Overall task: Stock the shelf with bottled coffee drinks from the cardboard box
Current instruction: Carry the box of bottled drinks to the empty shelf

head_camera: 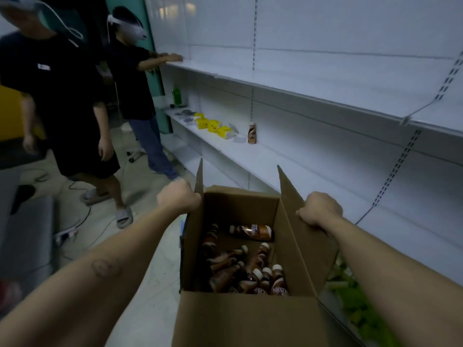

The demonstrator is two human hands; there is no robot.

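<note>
Gripping open cardboard box (250,321) flaps: left hand (179,197) and right hand (319,209) both fisted. Inside, brown bottled coffee drinks (250,269), cream caps, jumbled; one (252,133) upright on shelf (288,166).

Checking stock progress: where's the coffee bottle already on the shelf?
Head view, centre: one bottle stands upright on the middle shelf, just right of the yellow packs.
</note>
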